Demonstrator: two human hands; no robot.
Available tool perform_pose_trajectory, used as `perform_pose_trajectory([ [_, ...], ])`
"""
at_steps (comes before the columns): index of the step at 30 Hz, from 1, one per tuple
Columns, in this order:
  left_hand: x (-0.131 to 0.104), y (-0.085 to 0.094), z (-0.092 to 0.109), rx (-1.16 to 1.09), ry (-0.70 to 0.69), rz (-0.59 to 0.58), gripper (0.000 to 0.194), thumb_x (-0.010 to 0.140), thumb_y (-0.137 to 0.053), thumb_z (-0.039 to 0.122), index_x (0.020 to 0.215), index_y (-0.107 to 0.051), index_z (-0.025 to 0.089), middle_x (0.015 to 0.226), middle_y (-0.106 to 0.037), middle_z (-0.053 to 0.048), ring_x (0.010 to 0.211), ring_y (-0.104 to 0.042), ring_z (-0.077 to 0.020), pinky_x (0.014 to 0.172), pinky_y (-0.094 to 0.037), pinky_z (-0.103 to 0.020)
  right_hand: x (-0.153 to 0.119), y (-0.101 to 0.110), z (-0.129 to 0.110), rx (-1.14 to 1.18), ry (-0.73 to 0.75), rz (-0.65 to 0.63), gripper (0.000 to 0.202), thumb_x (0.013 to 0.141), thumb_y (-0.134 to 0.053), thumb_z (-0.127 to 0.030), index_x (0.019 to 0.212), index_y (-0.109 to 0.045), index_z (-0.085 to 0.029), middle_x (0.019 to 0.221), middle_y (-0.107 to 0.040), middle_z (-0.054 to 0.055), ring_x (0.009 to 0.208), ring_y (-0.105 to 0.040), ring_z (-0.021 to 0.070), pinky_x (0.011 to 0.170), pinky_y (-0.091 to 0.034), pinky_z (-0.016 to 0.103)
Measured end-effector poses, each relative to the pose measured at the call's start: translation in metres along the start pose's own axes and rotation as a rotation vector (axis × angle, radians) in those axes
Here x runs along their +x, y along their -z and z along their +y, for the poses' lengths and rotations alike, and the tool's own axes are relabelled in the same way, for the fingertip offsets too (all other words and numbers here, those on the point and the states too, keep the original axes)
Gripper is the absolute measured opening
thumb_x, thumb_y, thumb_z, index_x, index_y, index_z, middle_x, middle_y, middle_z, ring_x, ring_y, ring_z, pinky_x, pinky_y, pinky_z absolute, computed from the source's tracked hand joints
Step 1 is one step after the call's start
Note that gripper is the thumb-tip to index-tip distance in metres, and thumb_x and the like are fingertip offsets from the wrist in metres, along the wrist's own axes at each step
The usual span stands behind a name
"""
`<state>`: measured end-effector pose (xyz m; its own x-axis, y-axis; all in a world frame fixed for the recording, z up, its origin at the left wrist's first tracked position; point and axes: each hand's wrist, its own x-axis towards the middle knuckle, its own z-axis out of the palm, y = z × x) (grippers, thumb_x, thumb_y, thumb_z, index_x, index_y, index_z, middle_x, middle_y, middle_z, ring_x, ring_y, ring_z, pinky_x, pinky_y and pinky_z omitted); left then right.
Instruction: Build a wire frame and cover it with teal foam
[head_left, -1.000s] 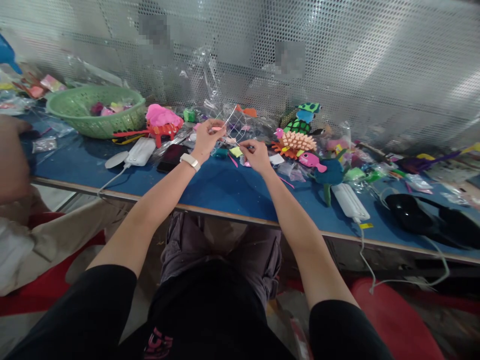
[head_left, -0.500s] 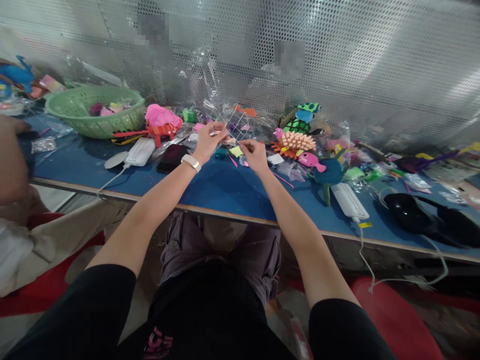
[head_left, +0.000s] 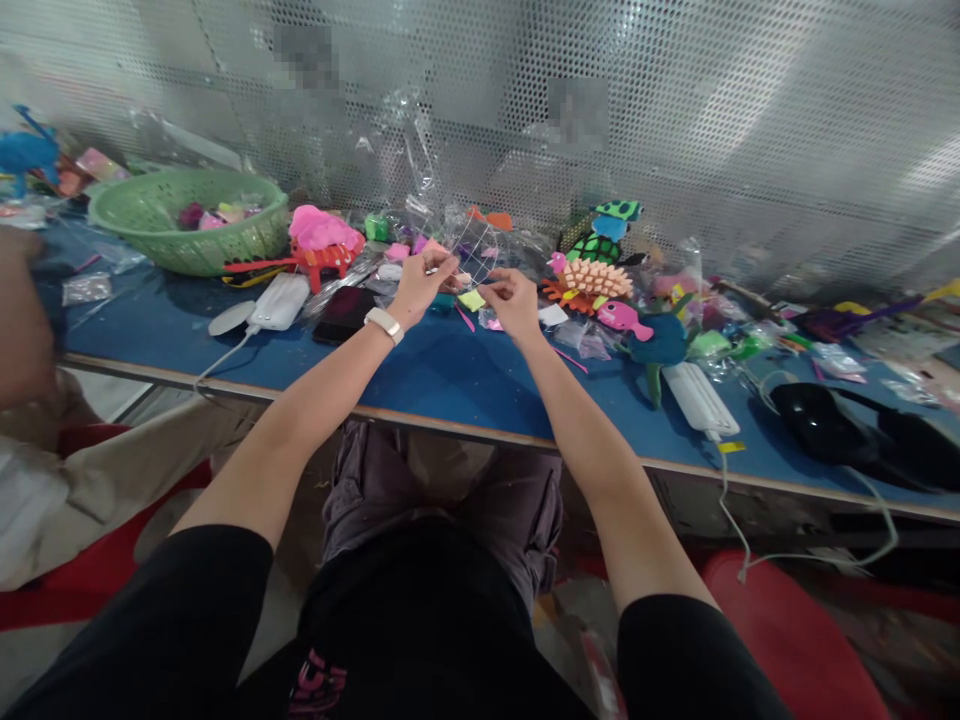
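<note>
We see our left hand (head_left: 424, 284) with thumb and fingers brought together on the left side of a thin wire frame (head_left: 478, 247); our right hand (head_left: 513, 300) has its finger and thumb near the frame's lower right, but we cannot tell if they grip it. The frame is between the two hands, over the far part of the blue table (head_left: 442, 375). We judge that it is very light, springy rather than stiff, and easily bent; the smooth wire may turn between the fingertips. So we should take it where wires cross, with a gentle pinch on each side. Below it lies a small yellow piece (head_left: 471, 300); further out are a dark phone (head_left: 345, 314) and a spiky figure (head_left: 598, 280).
</note>
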<state>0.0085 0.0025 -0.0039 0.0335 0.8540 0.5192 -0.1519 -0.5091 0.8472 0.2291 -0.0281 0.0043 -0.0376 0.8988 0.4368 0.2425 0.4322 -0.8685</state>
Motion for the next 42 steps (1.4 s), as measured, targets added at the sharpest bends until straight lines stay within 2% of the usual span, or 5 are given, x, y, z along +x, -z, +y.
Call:
perform_pose_trajectory([
  [4, 0.003, 0.003, 0.0, -0.019, 0.009, 0.044, 0.057, 0.093, -0.093, 0.078, 0.098, -0.07, 0.025, 0.086, -0.07, -0.007, 0.088, -0.08, -0.0277, 0.087, -0.075, -0.054, 0.0, 0.003, -0.002, -0.024, 0.03, -0.033, 0.031, 0.092, -0.092, -0.053, 0.094, -0.077, -0.026, 0.088, -0.081, 0.005, 0.073, -0.076, 0.0222, 0.077, -0.067, 0.042],
  [12, -0.003, -0.003, 0.014, -0.094, 0.104, 0.066, 0.049, 0.094, -0.101, 0.059, 0.095, -0.069, 0.022, 0.087, -0.07, -0.005, 0.085, -0.081, -0.0231, 0.087, -0.073, -0.044, 0.001, 0.003, 0.001, 0.018, 0.023, -0.048, 0.023, 0.096, -0.092, -0.043, 0.093, -0.078, -0.024, 0.081, -0.08, 0.003, 0.072, -0.079, 0.0203, 0.075, -0.067, 0.038],
  [20, -0.003, -0.006, 0.02, -0.168, 0.163, 0.178, 0.045, 0.099, -0.098, 0.054, 0.096, -0.066, 0.023, 0.09, -0.072, -0.003, 0.084, -0.081, -0.0186, 0.083, -0.071, -0.034, 0.002, -0.003, 0.006, 0.046, 0.002, -0.018, 0.043, 0.092, -0.1, -0.061, 0.092, -0.079, -0.024, 0.079, -0.081, 0.003, 0.068, -0.08, 0.0191, 0.064, -0.065, 0.033],
  [28, -0.006, -0.001, 0.024, -0.231, 0.228, 0.182, 0.036, 0.099, -0.1, 0.037, 0.097, -0.068, 0.021, 0.098, -0.075, -0.005, 0.097, -0.085, -0.0254, 0.09, -0.071, -0.042, 0.004, 0.0, 0.011, 0.107, 0.043, -0.037, 0.028, 0.093, -0.097, -0.046, 0.092, -0.082, -0.023, 0.074, -0.08, 0.002, 0.064, -0.079, 0.0185, 0.061, -0.059, 0.032],
  [42, -0.005, 0.001, 0.027, -0.381, 0.277, 0.183, 0.029, 0.093, -0.1, 0.018, 0.087, -0.072, 0.021, 0.087, -0.077, -0.001, 0.087, -0.08, -0.0156, 0.079, -0.068, -0.028, 0.002, 0.0, 0.01, 0.232, -0.064, -0.081, 0.064, 0.07, -0.108, -0.071, 0.105, -0.085, -0.024, 0.069, -0.079, 0.0, 0.065, -0.076, 0.0191, 0.066, -0.065, 0.034],
])
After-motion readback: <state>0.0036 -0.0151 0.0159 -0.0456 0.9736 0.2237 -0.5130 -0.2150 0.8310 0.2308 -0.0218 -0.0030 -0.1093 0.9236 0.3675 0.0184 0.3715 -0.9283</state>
